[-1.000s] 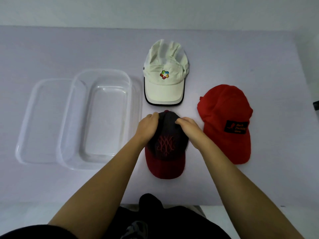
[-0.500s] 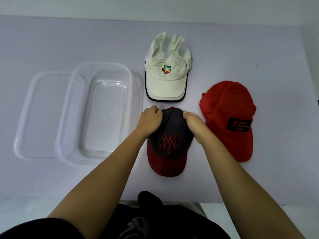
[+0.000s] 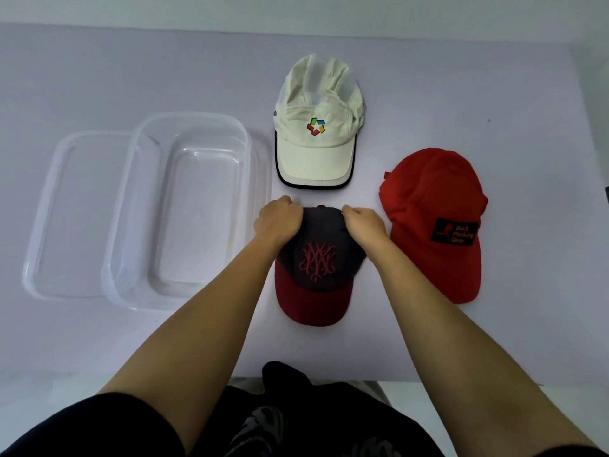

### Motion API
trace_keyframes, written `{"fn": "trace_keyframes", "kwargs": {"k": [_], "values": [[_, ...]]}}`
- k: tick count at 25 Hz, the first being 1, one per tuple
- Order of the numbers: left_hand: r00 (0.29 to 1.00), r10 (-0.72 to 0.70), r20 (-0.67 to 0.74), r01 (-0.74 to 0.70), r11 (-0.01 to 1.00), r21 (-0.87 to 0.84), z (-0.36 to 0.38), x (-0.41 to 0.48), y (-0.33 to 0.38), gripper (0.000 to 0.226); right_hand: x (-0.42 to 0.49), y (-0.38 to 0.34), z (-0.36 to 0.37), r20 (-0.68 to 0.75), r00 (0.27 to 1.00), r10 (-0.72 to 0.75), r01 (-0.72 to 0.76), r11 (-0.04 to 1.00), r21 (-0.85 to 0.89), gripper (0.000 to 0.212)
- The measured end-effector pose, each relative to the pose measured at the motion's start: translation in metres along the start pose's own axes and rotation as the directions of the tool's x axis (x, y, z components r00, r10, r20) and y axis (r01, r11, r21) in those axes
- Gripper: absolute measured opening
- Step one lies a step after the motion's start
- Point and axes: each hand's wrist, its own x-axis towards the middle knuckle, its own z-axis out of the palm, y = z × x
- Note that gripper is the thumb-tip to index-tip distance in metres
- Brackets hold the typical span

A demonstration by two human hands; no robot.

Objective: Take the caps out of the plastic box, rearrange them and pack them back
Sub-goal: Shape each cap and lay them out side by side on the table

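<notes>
A dark grey cap (image 3: 317,258) with a red brim and red embroidery lies on the table in front of me, brim toward me. My left hand (image 3: 277,221) grips the left back of its crown with curled fingers, and my right hand (image 3: 363,224) grips the right back. A white cap (image 3: 318,140) with a coloured logo lies just beyond it. A red cap (image 3: 433,206) with a black patch lies to the right. The clear plastic box (image 3: 138,192) stands empty at the left.
The box's clear lid (image 3: 56,206) lies flat to the left of the box, partly under it. The pale table (image 3: 510,110) runs from the wall to the front edge near my lap. A dark object shows at the far right edge.
Both hands have slid a little toward the back of the dark cap's crown and stay gripping it. The cap has barely shifted; the other caps and the box lie as before.
</notes>
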Motion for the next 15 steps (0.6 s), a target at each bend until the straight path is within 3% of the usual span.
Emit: {"fn": "trace_keyframes", "kwargs": {"k": [4,10,15], "values": [[0.998,-0.02,-0.065,0.026,0.995,0.095,0.004,-0.002,0.004,0.024,-0.001,-0.007,-0.003,0.057,0.996,-0.067,0.07,0.996,-0.063,0.047],[0.99,-0.025,-0.14,0.04,0.993,0.108,0.009,-0.003,-0.001,0.03,0.005,-0.004,0.003,0.181,0.982,-0.05,0.035,0.996,0.082,0.047],[0.991,-0.065,-0.119,0.068,0.998,0.02,0.005,0.0,0.0,0.018,0.009,0.001,0.001,0.093,0.994,0.063,-0.077,0.985,0.153,0.033]]}}
